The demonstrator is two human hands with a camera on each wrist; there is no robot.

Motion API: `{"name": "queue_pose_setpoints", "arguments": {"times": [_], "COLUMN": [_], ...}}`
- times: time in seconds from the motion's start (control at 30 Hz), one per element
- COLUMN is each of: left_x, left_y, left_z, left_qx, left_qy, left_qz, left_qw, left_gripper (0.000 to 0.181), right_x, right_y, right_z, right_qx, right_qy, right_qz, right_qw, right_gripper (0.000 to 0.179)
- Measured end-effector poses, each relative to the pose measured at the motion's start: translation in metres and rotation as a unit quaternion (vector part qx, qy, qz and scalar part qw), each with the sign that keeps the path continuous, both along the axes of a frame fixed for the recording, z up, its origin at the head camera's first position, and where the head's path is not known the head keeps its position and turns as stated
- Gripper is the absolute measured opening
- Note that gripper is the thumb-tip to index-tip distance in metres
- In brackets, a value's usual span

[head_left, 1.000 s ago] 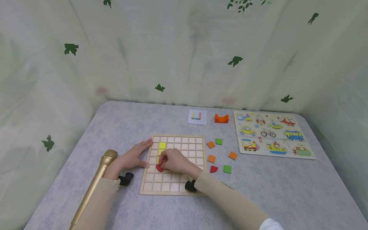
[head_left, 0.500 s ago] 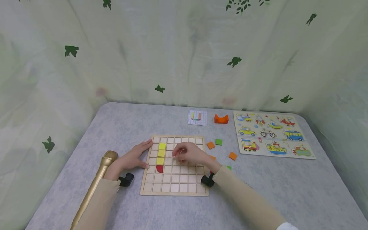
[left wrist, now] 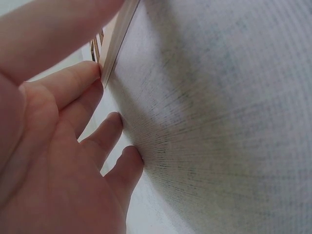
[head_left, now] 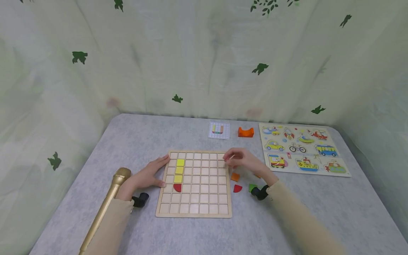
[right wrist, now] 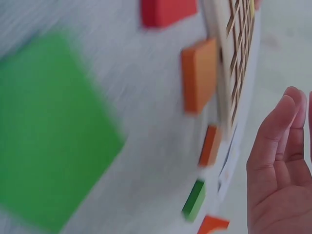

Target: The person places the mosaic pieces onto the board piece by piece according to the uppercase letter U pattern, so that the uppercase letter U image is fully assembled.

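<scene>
Across the tabletop's left side slanted a gold microphone (head_left: pixel 106 203), just beside the left sleeve (head_left: pixel 108 225), with a strip of table between it and the gridded board (head_left: pixel 193 215). Three yellow squares (head_left: pixel 179 170) filled cells of the board's second column from the left, a red quarter-round (head_left: pixel 177 187) directly below them. Near the board's right edge lay an orange tile (head_left: pixel 235 176), another red quarter-round (head_left: pixel 237 188) and a green tile (head_left: pixel 251 186), partly hidden.

The left hand (head_left: pixel 148 173) had its fingers spread, touching the board's left edge. The right hand (head_left: pixel 245 161) hovered at the far right corner, fingers loosely bent, with a gap to the thumb; whether it touched the rim could not be told.

Mottled grey, the table (head_left: pixel 153 131) bore a pattern card (head_left: pixel 219 130), an orange block (head_left: pixel 245 132) and a picture puzzle (head_left: pixel 290 165) toward its far edge. Behind hung pale cloth (head_left: pixel 159 53) with green prints.
</scene>
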State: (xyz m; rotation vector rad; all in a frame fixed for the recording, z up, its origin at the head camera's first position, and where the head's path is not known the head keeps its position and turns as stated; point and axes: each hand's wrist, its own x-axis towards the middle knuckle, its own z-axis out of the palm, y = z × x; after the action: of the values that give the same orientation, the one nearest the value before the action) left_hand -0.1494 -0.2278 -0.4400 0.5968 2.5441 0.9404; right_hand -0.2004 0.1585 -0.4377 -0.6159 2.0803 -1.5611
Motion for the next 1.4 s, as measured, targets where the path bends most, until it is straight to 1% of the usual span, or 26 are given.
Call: {"name": "queue_pose_setpoints", "arguments": {"times": [0.13, 0.23, 0.43, 0.57, 0.67, 0.87, 0.97, 1.13, 1.27, 1.4], "left_x": [0.001, 0.001, 0.001, 0.001, 0.001, 0.000, 0.000, 0.000, 0.000, -0.001], "left_y": [0.000, 0.000, 0.000, 0.000, 0.000, 0.000, 0.000, -0.001, -0.001, -0.002], "left_z": [0.000, 0.000, 0.001, 0.001, 0.001, -0.001, -0.002, -0.001, -0.001, -0.001], "left_qx": [0.002, 0.002, 0.000, 0.001, 0.000, -0.003, -0.002, 0.000, 0.000, 0.001], "left_qy": [0.001, 0.000, 0.002, 0.001, -0.001, -0.003, -0.004, -0.001, 0.002, 0.001], "left_qz": [0.000, 0.001, 0.000, 0.000, 0.001, 0.004, 0.005, 0.002, -0.002, -0.003], "left_qw": [1.0000, 1.0000, 1.0000, 1.0000, 1.0000, 1.0000, 1.0000, 1.0000, 1.0000, 1.0000], "left_gripper": [0.095, 0.095, 0.094, 0.094, 0.094, 0.094, 0.094, 0.095, 0.095, 0.095], "right_x": [-0.003, -0.005, -0.007, -0.008, -0.009, -0.010, -0.011, -0.013, -0.014, -0.014], "right_y": [0.023, 0.036, 0.054, 0.060, 0.062, 0.059, 0.056, 0.051, 0.048, 0.045], "right_z": [-0.002, -0.004, -0.009, -0.012, -0.013, -0.015, -0.016, -0.018, -0.015, -0.014], "right_qx": [0.001, 0.003, 0.024, 0.029, 0.033, 0.061, 0.080, 0.125, 0.148, 0.160], "right_qy": [0.003, -0.004, 0.000, 0.005, 0.008, 0.019, 0.028, 0.033, 0.031, 0.039], "right_qz": [-0.029, -0.052, -0.092, -0.107, -0.115, -0.123, -0.125, -0.136, -0.132, -0.123], "right_qw": [0.9996, 0.9987, 0.9955, 0.9939, 0.9927, 0.9903, 0.9885, 0.9823, 0.9797, 0.9787], "right_gripper": [0.025, 0.024, 0.025, 0.026, 0.026, 0.025, 0.024, 0.023, 0.024, 0.024]}}
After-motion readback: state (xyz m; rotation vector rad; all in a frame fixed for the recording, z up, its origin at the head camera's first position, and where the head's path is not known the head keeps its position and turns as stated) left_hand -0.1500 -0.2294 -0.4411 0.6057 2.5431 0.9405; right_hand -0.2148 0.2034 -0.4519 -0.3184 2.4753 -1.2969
